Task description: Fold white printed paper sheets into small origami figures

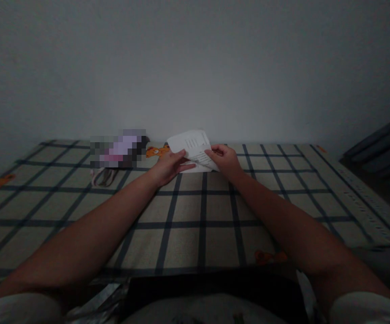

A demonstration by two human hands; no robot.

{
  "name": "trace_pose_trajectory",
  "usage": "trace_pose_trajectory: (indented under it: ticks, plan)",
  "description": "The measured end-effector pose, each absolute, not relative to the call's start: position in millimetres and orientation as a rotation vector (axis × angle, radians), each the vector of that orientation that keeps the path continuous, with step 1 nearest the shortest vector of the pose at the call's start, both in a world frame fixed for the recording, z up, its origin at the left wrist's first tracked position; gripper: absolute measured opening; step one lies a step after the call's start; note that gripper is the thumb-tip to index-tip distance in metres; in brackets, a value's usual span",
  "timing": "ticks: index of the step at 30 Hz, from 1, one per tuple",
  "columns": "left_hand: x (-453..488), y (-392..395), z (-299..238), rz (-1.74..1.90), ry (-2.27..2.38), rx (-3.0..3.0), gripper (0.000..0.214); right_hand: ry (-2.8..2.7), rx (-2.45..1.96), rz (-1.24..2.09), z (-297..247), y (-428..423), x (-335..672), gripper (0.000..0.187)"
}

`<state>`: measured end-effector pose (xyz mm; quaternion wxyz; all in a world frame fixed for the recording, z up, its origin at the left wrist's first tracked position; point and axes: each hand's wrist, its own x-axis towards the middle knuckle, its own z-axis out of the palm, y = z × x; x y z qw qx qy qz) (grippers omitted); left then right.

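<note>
Between the fingertips of both hands one sheet of paper (pixel 192 145) is pinched, far out over the surface and close to the wall. The fingers (pixel 182 155) of the left hand (pixel 168 167) are closed on its left edge, with the thumb laid flat along the lower margin; the fingers (pixel 212 154) of the right hand (pixel 226 161) are curled shut on its right edge. The sheet is thin, white and smooth. It is folded, so that an upper flap is lifted and tilted while a lower part lies on the cloth. Short rows of dark print are seen on the flap, too small to be read. Two bare forearms are stretched forward from the bottom corners. Beneath them a woven cloth (pixel 188 234) is spread, beige and crossed by dark blue lines into large squares, with at least three orange cartoon prints (pixel 157 151) scattered over it. To the left of the hands one blurred lilac and dark object (pixel 118 148) lies on the cloth, and just before it one pale looped cord (pixel 103 177). Behind everything a plain, matt grey wall (pixel 195 67) is seen.
</note>
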<state>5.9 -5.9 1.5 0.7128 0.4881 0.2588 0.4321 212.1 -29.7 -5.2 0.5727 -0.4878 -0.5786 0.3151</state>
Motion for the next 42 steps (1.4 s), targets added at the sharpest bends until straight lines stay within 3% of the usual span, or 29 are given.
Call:
trace_pose_trajectory:
  ticks: [5, 10, 17, 42]
  plan:
    - [13.2, -12.6, -1.8, 0.921, 0.645, 1.185, 0.033, -1.319, -1.066, 0.797, -4.7, -32.1, 204.0, 0.032]
    - [13.9, -10.8, -1.5, 1.017, 0.726, 1.138, 0.033, -1.298, -1.018, 0.905, -2.6, -34.0, 204.2, 0.051]
    - [12.8, -8.7, -3.3, 1.041, 0.729, 1.133, 0.034, -1.323, -1.084, 0.892, -2.8, -32.3, 206.7, 0.031]
    - [11.4, -7.2, -6.0, 1.081, 0.782, 1.218, 0.042, -1.343, -1.052, 0.985, -4.1, -32.4, 208.5, 0.027]
